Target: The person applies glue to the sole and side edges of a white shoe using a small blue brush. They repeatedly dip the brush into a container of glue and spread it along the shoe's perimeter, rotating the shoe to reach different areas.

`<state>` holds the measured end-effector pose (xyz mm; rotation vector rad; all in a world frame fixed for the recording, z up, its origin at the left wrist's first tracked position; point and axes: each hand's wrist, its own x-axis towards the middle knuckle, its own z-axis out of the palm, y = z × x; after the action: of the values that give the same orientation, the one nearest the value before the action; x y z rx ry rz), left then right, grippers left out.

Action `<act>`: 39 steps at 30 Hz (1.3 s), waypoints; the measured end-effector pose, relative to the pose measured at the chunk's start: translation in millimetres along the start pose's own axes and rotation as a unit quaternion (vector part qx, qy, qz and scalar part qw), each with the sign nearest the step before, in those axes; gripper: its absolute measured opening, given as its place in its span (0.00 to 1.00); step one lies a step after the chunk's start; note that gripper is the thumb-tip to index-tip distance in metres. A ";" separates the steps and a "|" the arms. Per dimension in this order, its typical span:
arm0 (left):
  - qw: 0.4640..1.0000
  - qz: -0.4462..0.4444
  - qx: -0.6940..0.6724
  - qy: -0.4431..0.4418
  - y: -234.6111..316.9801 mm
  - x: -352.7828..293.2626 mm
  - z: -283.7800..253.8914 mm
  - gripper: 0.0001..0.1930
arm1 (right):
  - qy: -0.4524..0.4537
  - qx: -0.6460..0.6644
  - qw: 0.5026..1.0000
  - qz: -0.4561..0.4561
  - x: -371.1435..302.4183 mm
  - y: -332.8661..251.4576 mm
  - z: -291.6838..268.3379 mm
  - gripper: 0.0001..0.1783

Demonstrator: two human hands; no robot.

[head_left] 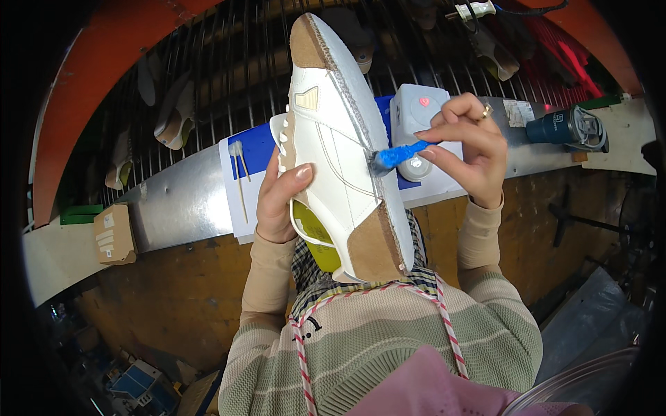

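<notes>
- Background: rack of dark parallel metal rods (267, 41), several shoes upon it, above a silver metal ledge (184, 208).
- Far left: small brown cardboard box (115, 236) at the ledge's end.
- Left of centre: thin wooden sticks with greyish tips (236, 148), lying on blue and white sheeting (258, 144).
- Left hand (279, 197): curled about the shoe at its lacing side, thumb pressed on the upper; remaining fingers largely hidden.
- Centre: white sneaker with tan suede toe and heel (336, 149), held above the sheeting, toe up, sole facing right.
- Right hand (472, 145): thumb and fingertips pinching a short bright-blue tool with grey brush-like tip (402, 154); tip touching the sole's edge.
- Behind the tool: white plastic container (409, 104).
- Far right: dark blue tumbler (558, 129).
</notes>
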<state>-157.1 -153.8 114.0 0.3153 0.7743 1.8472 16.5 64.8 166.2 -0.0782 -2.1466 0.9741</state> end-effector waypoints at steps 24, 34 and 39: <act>0.994 0.085 0.057 0.047 12.9 8.0 -3.5 0.31 | 0.111 -0.036 0.984 0.137 -43.5 -26.7 46.1 0.11; 0.993 0.073 0.068 0.060 9.9 -2.3 -0.7 0.32 | 0.152 -0.176 0.972 -0.020 -15.7 -14.7 51.4 0.14; 0.990 0.084 0.094 0.070 8.7 -3.8 -0.1 0.32 | 0.144 -0.153 0.977 -0.047 -6.0 -11.0 43.5 0.14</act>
<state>-162.0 -159.3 120.0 0.3844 1.0503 1.9726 -5.5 28.0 151.6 -0.2507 -1.9933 0.5346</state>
